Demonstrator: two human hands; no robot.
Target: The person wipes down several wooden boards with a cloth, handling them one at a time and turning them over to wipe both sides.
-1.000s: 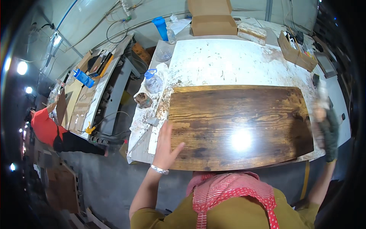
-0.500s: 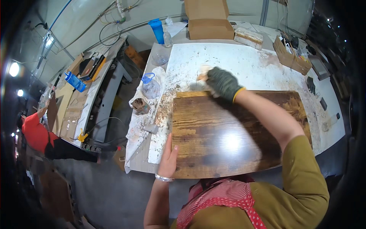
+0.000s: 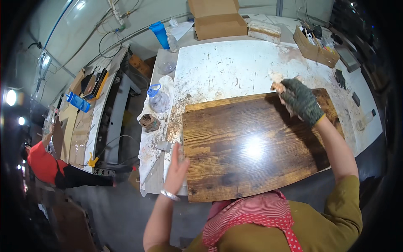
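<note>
A brown wood-grain board (image 3: pixel 226 155) with a glossy surface lies flat in front of me. My right hand (image 3: pixel 301 102), in a dark grey-green knitted glove, is closed around a crumpled pale, brown-stained rag (image 3: pixel 277 82) above the board's far edge, toward its right end. How firmly the rag touches the board cannot be made out. My bare left hand (image 3: pixel 176 170) is beside the board's left edge, its fingers stretched out and holding nothing; a silver bracelet (image 3: pixel 169 195) circles that wrist. Just beyond those fingers sits a small grey block (image 3: pixel 163 146).
On the stained white table (image 3: pixel 218 63), a crumb-covered cloth (image 3: pixel 147 161) carries a blue-capped jug (image 3: pixel 158 100) and a dirty cup (image 3: pixel 149 122). Cardboard boxes (image 3: pixel 220 26) and a stained block (image 3: pixel 264 31) stand at the back. A person in red (image 3: pixel 44 161) works at the left bench.
My right hand has moved right along the board's far edge with the rag. My left hand has come off the board's left edge, fingers spreading. The board sits slightly turned.
</note>
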